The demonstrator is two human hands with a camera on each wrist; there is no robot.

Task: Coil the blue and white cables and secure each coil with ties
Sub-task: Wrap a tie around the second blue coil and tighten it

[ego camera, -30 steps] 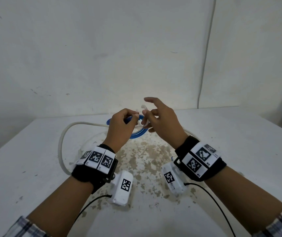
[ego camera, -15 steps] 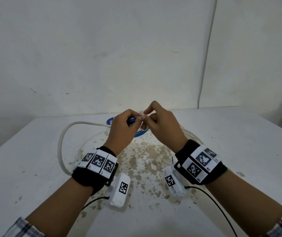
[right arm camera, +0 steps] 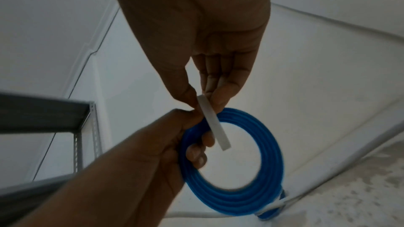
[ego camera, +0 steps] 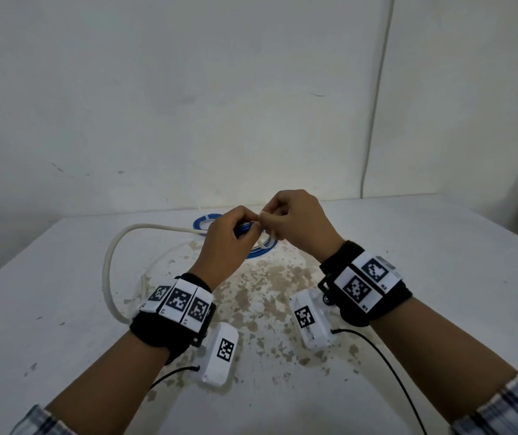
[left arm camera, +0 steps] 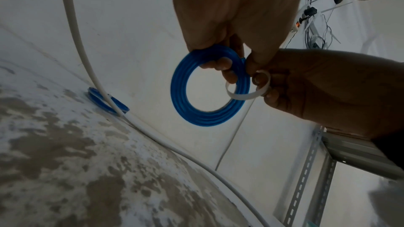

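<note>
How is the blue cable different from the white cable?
The blue cable is wound into a neat ring; the white cable sprawls in one loose loop. The blue cable is held up by the left hand; the white cable lies on the table. Both are round, smooth cables.

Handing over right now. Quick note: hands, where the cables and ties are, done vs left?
Left hand: holds the blue coil in the air, fingers through it.
Right hand: pinches a white tie, partly looped round the coil's strand next to the left grip; not closed yet.
A second blue coil lies on the table; whether it is tied is unclear.
White cable: loose on the table, uncoiled.
Left: close this tie, then coil and tie the white cable.
</note>
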